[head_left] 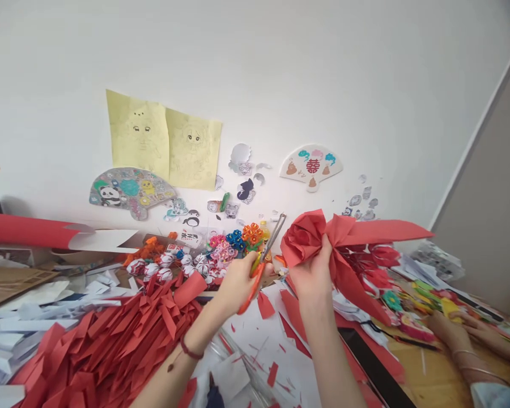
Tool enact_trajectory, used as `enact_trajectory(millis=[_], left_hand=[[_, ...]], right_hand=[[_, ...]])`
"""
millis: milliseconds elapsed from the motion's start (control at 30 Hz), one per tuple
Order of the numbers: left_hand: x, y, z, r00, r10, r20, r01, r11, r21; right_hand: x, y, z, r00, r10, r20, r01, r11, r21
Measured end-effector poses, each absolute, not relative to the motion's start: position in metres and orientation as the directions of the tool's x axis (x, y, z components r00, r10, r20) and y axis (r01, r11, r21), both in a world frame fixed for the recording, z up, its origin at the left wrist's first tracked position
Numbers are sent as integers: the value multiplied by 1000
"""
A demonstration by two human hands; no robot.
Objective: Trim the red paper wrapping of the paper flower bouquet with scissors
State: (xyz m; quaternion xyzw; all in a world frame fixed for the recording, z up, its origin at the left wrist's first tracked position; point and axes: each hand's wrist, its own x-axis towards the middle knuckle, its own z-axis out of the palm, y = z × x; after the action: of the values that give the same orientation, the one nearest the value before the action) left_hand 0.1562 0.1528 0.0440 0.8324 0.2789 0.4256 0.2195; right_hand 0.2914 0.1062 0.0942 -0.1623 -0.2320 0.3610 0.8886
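My left hand [241, 281], with a dark red cord on its wrist, is closed around a pair of scissors [260, 271] with orange and yellow handles. Their metal blades point up and look nearly closed. In my right hand [315, 271] is a red paper flower [305, 238], gripped at its base between thumb and fingers. Long red paper strips [385, 231] spread out to the right behind that hand. The scissors are to the left of the flower, apart from it. Below both hands lies a white sheet [283, 340] scattered with red paper scraps.
A large heap of folded red paper strips [123, 340] covers the left side, beside white strips [8, 345]. Colourful small flowers [233, 241] stand near the wall. Another person's hands [454, 331] are at the right. A dark flat object [376, 368] lies near my right forearm.
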Motion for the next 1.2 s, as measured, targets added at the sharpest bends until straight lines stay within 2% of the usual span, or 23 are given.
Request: enact_trajectory(millis=[167,500,633,1200], left_hand=[[176,140,31,406,705,581,374,-708,598],[174,132,36,421,704,572,422,-710,563],[173,129,39,424,718,552,462,-696,550],[164,127,49,466,705,535,599,-696,395]], right_hand=[[279,101,98,568,775,276,-675,631,-382],[278,93,104,609,754,248,-675,656,-338],[278,93,102,586,754,297,-674,657,-338],[275,89,99,575,753,319,-655,657,-372]])
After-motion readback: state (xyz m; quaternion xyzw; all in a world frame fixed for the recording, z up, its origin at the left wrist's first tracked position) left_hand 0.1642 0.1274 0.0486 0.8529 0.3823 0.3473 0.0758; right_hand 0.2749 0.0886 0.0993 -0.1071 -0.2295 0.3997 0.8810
